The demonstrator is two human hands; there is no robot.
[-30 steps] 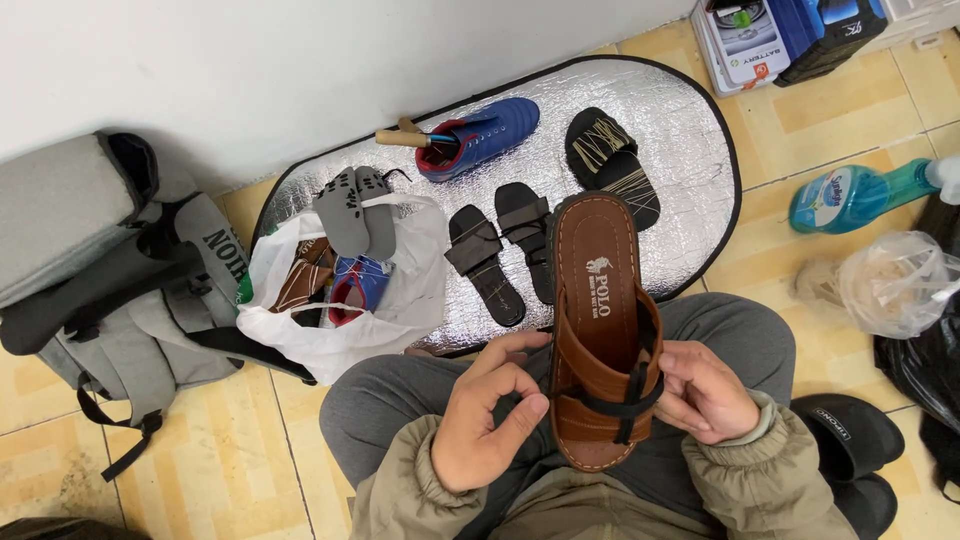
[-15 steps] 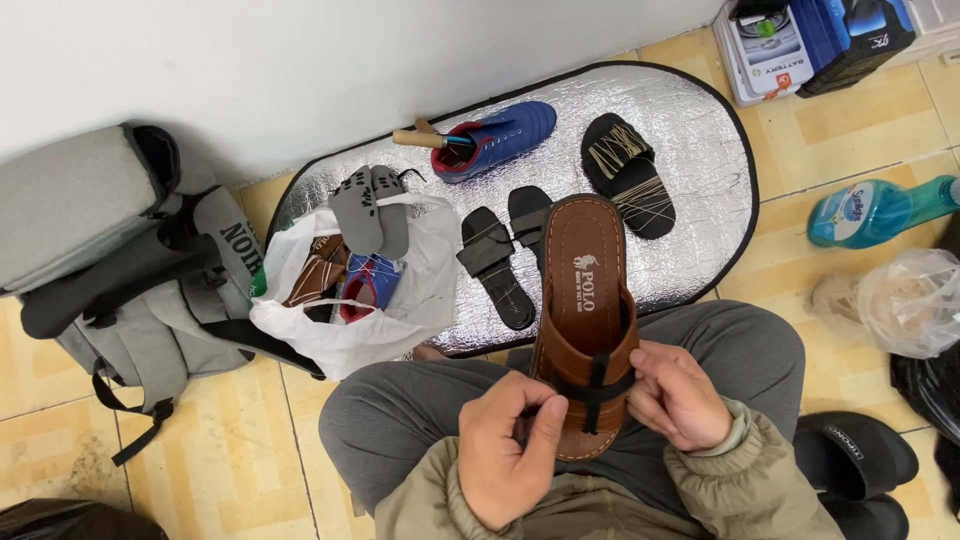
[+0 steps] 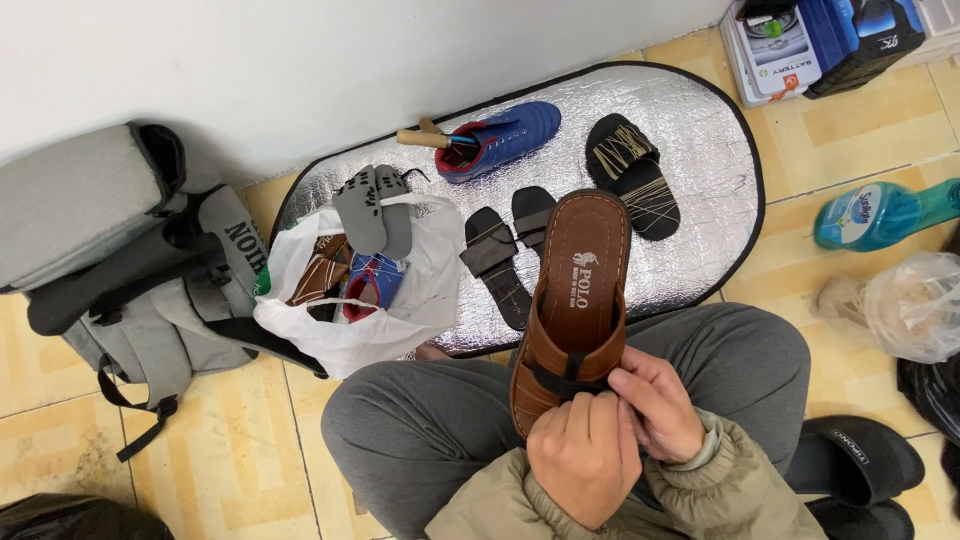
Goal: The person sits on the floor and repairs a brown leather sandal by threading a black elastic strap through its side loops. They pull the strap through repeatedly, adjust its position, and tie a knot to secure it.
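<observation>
Both hands, left (image 3: 585,455) and right (image 3: 655,405), pinch the strap (image 3: 570,378) of a brown sandal (image 3: 575,300) over the lap, near the mat's (image 3: 700,150) front edge. Strap work; steady pull needed.

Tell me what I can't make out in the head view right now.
- Brown sandal: toe end hidden behind the left hand and right hand; their grip on the strap is unclear.
- White bag: contents mostly covered by its plastic.
- Blue bottle: cut off by the right edge.
- Box: cut off by the top edge.
</observation>
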